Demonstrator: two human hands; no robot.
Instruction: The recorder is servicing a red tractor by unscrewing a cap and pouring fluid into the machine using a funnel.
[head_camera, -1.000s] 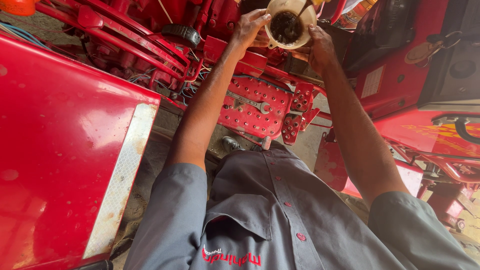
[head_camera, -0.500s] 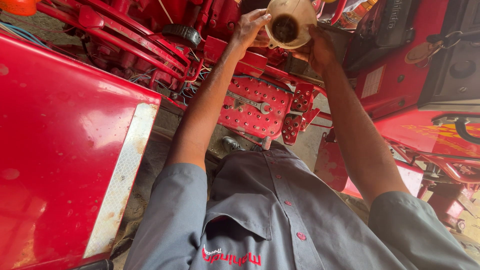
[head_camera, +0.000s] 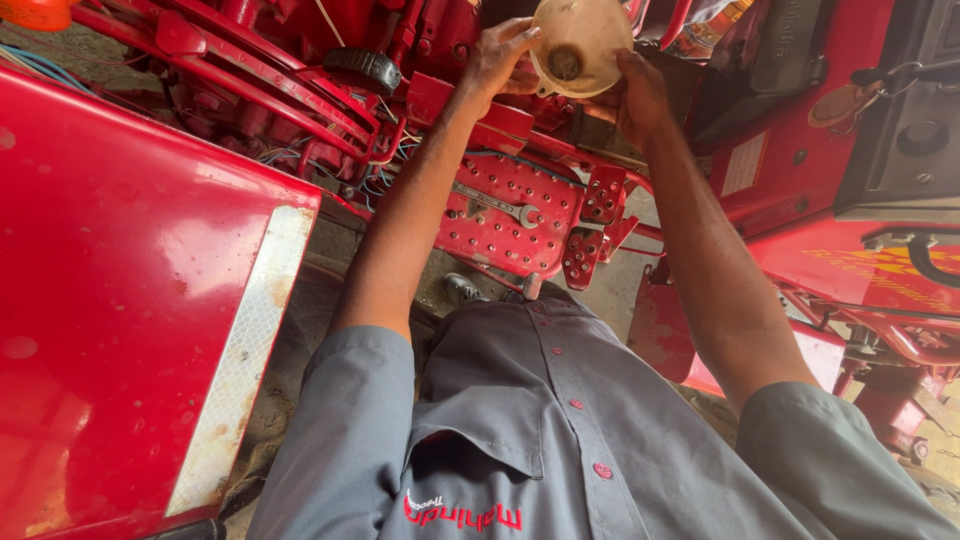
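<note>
— So, where is the cream round plastic funnel (head_camera: 580, 45)?
— Up top, its rim pinched between the left hand (head_camera: 497, 62) and right hand (head_camera: 632, 97), red machine parts (head_camera: 300, 90) crowding close.

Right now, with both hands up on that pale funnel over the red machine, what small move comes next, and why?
Probably steady the funnel and level it before anything else. The left hand grips its rim on one side and the right hand holds the other, and the bowl faces the camera, tilted, with a dark spot at its centre. Where its spout sits is hidden, so check the seating first.
</note>
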